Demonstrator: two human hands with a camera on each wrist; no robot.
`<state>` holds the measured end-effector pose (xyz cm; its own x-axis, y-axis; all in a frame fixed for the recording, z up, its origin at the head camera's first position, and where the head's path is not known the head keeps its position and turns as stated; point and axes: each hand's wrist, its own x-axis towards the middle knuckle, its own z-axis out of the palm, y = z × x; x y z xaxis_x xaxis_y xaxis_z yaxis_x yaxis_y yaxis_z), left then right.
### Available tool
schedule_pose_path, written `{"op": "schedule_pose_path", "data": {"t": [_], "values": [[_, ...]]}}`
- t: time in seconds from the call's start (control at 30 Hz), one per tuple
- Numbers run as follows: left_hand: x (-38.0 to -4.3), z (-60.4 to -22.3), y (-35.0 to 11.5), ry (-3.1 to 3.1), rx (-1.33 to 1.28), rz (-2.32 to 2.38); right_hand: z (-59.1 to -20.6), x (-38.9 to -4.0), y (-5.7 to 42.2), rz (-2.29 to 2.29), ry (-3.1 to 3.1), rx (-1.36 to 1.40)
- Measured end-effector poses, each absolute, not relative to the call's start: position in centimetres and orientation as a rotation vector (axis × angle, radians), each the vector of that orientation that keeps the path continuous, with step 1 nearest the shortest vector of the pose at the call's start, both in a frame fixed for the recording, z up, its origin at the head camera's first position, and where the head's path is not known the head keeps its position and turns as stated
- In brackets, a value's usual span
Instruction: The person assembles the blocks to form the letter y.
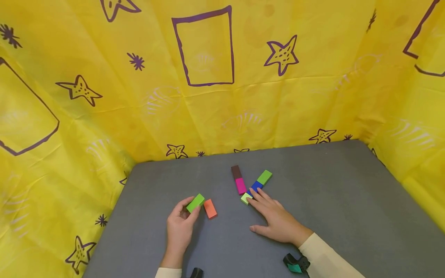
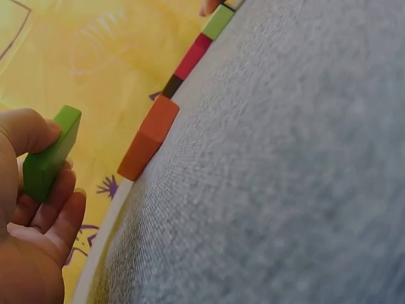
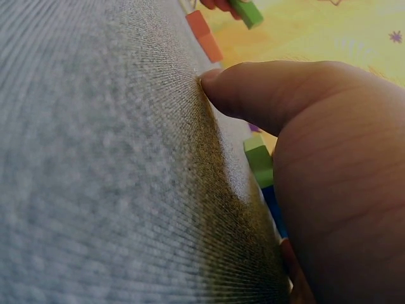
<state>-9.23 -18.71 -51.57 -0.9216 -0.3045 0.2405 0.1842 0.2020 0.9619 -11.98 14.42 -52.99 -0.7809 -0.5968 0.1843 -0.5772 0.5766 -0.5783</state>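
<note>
My left hand [image 1: 179, 227] pinches a green block [image 1: 196, 203] between thumb and fingers; the left wrist view shows that block [image 2: 52, 155] held above the table. Just right of it an orange block [image 1: 210, 209] lies on the table. My right hand [image 1: 279, 224] is palm down with fingers extended, its fingertips at a pale green block [image 1: 246, 198] and a blue block [image 1: 255, 187]. Beyond the blue one, a second green block [image 1: 265, 177] continues the slanting row. A pink block [image 1: 240, 186] and a dark brown block [image 1: 236, 172] form another line, meeting the row near the pale green block.
The grey table [image 1: 330, 193] runs back to a yellow cloth [image 1: 208, 116] printed with starfish and frames, which hangs behind and along both sides. A dark strapped device [image 1: 296, 264] sits at my right wrist, and part of another [image 1: 197, 273] shows at the left.
</note>
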Motion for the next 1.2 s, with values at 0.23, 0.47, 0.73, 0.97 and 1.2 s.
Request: {"op": "schedule_pose_path", "data": {"t": [0.23,0.47,0.73,0.97,1.2], "values": [[-9.3,-51.2,-17.9,-2.052,-0.042,-1.796,-52.8,-11.9,14.4,-1.007,2.772,-1.039],[-9.4,-50.8,-16.5,-2.064,-0.142,-1.778,-52.6,-11.9,14.4,-0.994,2.762,-1.024],[-9.1,-50.6,-14.8,-2.105,-0.202,-1.791,-52.7,-11.9,14.4,-0.985,2.756,-1.001],[-9.0,-51.0,-13.1,-2.153,-0.213,-1.728,-52.7,-11.9,14.3,-0.993,2.776,-1.015],[-8.9,-51.6,-10.8,-2.183,-0.219,-1.658,-52.5,-11.8,14.3,-0.995,2.771,-0.978]]}}
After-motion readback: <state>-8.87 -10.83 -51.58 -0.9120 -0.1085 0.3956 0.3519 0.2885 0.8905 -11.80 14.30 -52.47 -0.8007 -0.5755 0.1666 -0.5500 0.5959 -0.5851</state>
